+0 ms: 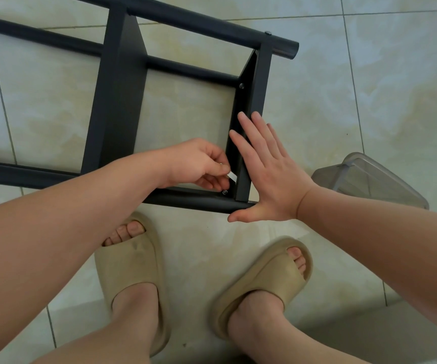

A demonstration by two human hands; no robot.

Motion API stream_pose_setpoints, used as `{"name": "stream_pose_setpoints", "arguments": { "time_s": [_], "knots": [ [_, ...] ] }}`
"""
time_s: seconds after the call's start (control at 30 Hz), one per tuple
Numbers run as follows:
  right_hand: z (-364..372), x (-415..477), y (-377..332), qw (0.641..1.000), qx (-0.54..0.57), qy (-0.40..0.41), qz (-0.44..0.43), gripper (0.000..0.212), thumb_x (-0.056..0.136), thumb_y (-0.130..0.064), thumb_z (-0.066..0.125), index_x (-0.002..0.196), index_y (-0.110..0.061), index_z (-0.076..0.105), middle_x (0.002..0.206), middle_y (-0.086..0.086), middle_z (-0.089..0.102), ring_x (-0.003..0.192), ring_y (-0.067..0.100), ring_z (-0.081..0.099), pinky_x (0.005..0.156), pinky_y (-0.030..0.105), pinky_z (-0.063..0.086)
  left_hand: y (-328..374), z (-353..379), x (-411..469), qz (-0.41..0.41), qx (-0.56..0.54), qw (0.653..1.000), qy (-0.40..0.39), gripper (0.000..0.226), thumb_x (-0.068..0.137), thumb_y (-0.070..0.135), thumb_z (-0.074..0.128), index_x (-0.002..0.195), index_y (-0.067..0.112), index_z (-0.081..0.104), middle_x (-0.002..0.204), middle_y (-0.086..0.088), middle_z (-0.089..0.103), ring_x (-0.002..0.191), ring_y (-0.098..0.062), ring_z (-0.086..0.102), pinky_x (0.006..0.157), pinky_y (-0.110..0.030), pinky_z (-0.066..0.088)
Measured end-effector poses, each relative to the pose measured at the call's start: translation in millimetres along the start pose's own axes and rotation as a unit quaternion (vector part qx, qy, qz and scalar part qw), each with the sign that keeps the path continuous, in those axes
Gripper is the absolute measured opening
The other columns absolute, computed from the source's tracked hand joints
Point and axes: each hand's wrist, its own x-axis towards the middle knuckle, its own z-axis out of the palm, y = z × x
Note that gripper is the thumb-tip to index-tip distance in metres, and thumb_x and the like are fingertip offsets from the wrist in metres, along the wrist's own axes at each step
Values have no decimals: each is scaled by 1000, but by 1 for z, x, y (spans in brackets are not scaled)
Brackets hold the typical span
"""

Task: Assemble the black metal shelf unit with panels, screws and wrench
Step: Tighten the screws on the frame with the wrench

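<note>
Black metal shelf unit (191,68), partly assembled, lies on its side on the pale glazed tile floor (369,74), directly in front of the person's feet. Its flat black end panel (260,82) serves as the landmark. It stands on edge between two round black tubes, the near tube (54,177) and the far tube (212,24).

Left hand (193,164) sits just inside the end panel at its near corner, with the fingers curled. Thumb and fingertips pinch a small flat silver wrench (232,176). The wrench slants down toward a silver screw head (224,192) in the corner where the end panel meets the near tube. Whether it engages that screw cannot be told.

Right hand (267,174) presses against the end panel from its outer side, palm flat, fingers straight and spread. The fingertips rest on the panel, and the thumb lies across the open end of the near tube.

A second screw head (241,86) shows on the inner face of the end panel, toward its far end. A third (268,33) sits on the far tube just beyond the panel. A wider black shelf panel (120,101) stands parallel to the end panel, well to its left.

A clear plastic container (369,179) lies on the floor right of the end panel, near the right wrist and apart from the unit. Two beige foam slippers (130,266) (272,277), worn on bare feet, stand nearer the person than the end panel.
</note>
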Motion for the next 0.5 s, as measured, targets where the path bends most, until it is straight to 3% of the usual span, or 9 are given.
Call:
{"name": "stream_pose_setpoints", "arguments": {
  "time_s": [0.5],
  "knots": [
    [0,0,0,1000,-5,0,0,134,71,-95,45,158,2,15,167,24,1,155,40,-7,123,61,11,-5,-2,-3,13,42,999,-29,16,99,5,56,85,9,63,78,-4,73,74,-14,68,78,-29,55]
  ]
}}
